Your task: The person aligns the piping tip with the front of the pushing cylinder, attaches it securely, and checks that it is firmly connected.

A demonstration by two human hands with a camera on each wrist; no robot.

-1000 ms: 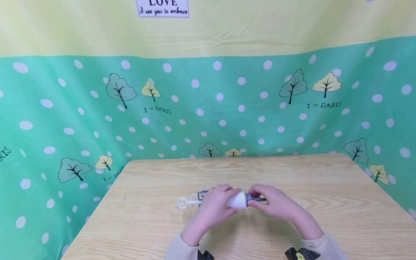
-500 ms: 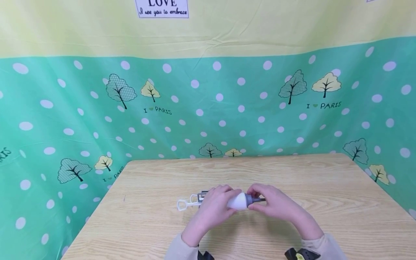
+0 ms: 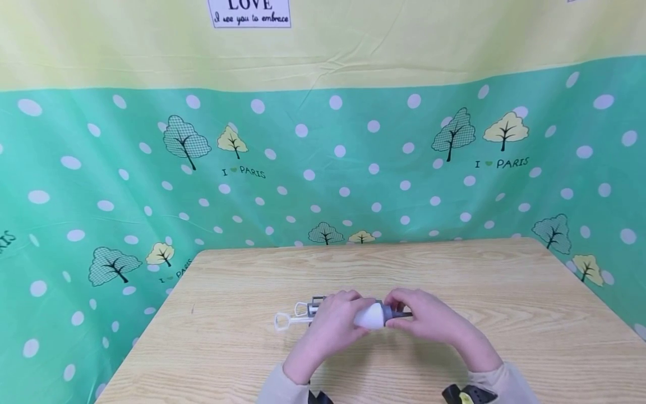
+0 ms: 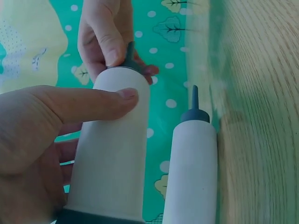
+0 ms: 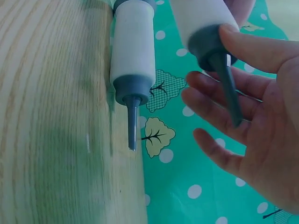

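Observation:
My left hand (image 3: 337, 321) grips the white barrel of a large syringe (image 3: 370, 317), its thumb laid across the barrel in the left wrist view. At the other end my right hand (image 3: 429, 317) pinches the dark grey nozzle cap (image 5: 208, 44), thumb on its near side and the other fingers spread beyond. A thin tapered nozzle (image 5: 229, 88) sticks out of that cap. The white loop handle (image 3: 282, 321) extends past the left hand. A second, matching syringe (image 4: 192, 172) lies on the table just behind; my left hand hides most of it in the head view.
Both syringes are over a wood-grain table (image 3: 242, 359). A green and yellow printed curtain (image 3: 303, 202) hangs along its far side and both sides. Dark wrist straps sit on both sleeves (image 3: 504, 387).
The held syringe has dipped slightly towards the body with both hands still on it. A little more of the second syringe shows behind it.

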